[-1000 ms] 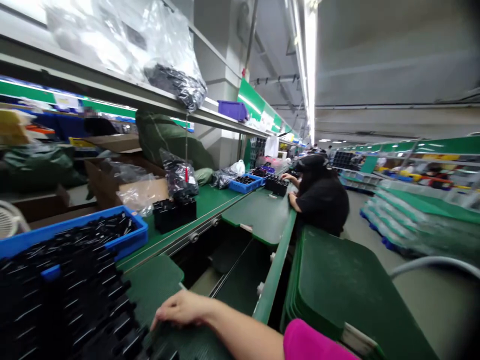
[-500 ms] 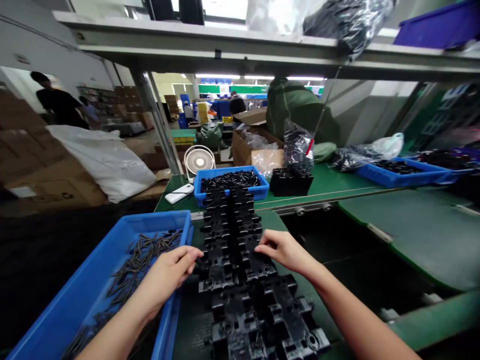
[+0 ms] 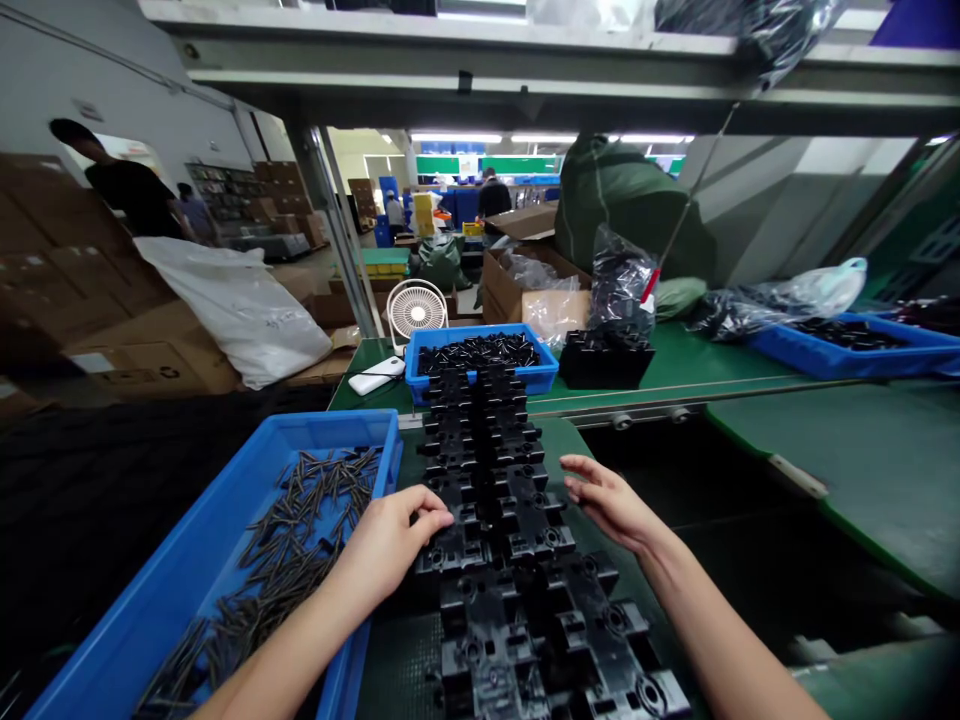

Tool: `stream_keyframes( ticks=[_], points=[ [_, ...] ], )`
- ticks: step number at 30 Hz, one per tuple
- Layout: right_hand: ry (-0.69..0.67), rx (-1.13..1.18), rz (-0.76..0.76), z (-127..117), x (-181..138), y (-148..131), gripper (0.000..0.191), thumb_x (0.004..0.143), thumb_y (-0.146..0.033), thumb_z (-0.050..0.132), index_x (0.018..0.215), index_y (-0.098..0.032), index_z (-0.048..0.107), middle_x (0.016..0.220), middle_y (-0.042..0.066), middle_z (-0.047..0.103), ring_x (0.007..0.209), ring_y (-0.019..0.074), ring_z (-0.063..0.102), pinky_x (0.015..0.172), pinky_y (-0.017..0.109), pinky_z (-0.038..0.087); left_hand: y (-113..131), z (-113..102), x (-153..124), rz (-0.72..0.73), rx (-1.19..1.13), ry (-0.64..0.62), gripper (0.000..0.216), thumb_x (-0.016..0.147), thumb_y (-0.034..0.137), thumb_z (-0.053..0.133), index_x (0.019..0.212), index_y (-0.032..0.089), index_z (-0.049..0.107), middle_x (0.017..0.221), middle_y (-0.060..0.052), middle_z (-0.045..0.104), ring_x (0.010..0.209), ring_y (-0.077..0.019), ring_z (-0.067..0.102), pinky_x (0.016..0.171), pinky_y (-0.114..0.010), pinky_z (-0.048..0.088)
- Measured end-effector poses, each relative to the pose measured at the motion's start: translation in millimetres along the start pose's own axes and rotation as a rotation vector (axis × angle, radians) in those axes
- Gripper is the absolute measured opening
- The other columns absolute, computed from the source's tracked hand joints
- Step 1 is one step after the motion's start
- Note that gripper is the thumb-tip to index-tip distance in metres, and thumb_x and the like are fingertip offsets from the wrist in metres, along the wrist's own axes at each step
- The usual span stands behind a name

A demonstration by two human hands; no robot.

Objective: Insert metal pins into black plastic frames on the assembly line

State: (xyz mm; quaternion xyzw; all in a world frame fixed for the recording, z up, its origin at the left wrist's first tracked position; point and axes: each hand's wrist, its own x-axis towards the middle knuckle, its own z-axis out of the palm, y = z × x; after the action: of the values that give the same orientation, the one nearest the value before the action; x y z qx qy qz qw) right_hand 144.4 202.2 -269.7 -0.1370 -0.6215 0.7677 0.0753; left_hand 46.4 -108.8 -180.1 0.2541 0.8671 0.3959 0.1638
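Looking at a long row of black plastic parts (image 3: 491, 500) laid down the green bench (image 3: 862, 470), with the left hand (image 3: 390, 540) curled against its left edge, fingertips touching a part, though can't tell if actually gripping it. Seeing the right hand (image 3: 611, 505) spread loose just beside the right edge, holding nothing. Also spotting a blue tray (image 3: 322, 422) of dark pins (image 3: 300, 520) under the left wrist, plus a smaller blue bin (image 3: 541, 380) at the row's far end.
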Motion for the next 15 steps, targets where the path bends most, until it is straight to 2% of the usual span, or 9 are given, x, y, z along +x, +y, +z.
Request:
stream_keyframes(
  ticks=[2,4,6,8,11,13,15],
  points=[
    [-0.005,0.075,0.079,-4,3,9,0.043,0.066,-0.021,0.075,0.107,-0.022,0.061,0.111,0.004,0.057,0.088,0.0118,0.059,0.071,0.019,0.048,-4,1,-1,-0.031,-0.148,0.028,0.022,0.073,0.038,0.070,0.084,0.020,0.067,0.059,0.005,0.057,0.058,-0.0118,0.050,0.057,-0.023,0.035],
    [-0.010,0.110,0.132,-3,4,12,0.043,0.064,-0.020,0.077,0.104,-0.021,0.062,0.113,0.005,0.058,0.098,0.0141,0.060,0.074,0.018,0.049,-8,-1,-1,-0.124,-0.456,0.041,0.028,0.073,0.041,0.071,0.089,0.018,0.064,0.053,0.007,0.048,0.049,-0.0074,0.040,0.046,-0.018,0.027],
    [-0.007,0.126,0.164,0,6,13,0.043,0.063,-0.021,0.079,0.103,-0.021,0.062,0.110,0.005,0.059,0.096,0.0136,0.061,0.069,0.017,0.051,-10,-6,0,-0.250,-0.814,0.045,0.029,0.080,0.043,0.064,0.090,0.017,0.061,0.057,0.007,0.044,0.045,-0.0047,0.034,0.039,-0.015,0.020],
    [-0.002,0.131,0.178,0,8,14,0.043,0.063,-0.022,0.080,0.101,-0.021,0.061,0.101,0.003,0.062,0.084,0.0114,0.063,0.063,0.017,0.051,-10,-12,1,-0.350,-1.076,0.063,0.023,0.086,0.036,0.058,0.093,0.014,0.059,0.067,0.003,0.048,0.049,-0.0044,0.041,0.039,-0.014,0.027],
    [0.005,0.145,0.161,-4,13,17,0.039,0.065,-0.025,0.080,0.099,-0.018,0.062,0.087,0.001,0.063,0.069,0.0080,0.061,0.060,0.017,0.051,-9,-19,3,-0.427,-1.241,0.117,0.013,0.086,0.011,0.054,0.098,0.010,0.059,0.083,-0.005,0.057,0.068,-0.0094,0.058,0.055,-0.017,0.049],
    [0.014,0.160,0.134,-6,14,20,0.038,0.064,-0.025,0.080,0.097,-0.018,0.062,0.093,0.002,0.064,0.074,0.0085,0.062,0.067,0.017,0.052,-8,-21,4,-0.427,-1.231,0.148,0.022,0.081,-0.002,0.051,0.100,0.007,0.060,0.090,-0.009,0.060,0.078,-0.0123,0.063,0.066,-0.019,0.055],
    [0.014,0.173,0.113,-6,14,21,0.038,0.061,-0.023,0.082,0.093,-0.020,0.062,0.106,0.003,0.063,0.087,0.0111,0.063,0.078,0.019,0.052,-9,-22,4,-0.420,-1.216,0.157,0.030,0.078,-0.009,0.050,0.101,0.006,0.061,0.096,-0.011,0.062,0.084,-0.0135,0.065,0.071,-0.019,0.056]
  ],
)
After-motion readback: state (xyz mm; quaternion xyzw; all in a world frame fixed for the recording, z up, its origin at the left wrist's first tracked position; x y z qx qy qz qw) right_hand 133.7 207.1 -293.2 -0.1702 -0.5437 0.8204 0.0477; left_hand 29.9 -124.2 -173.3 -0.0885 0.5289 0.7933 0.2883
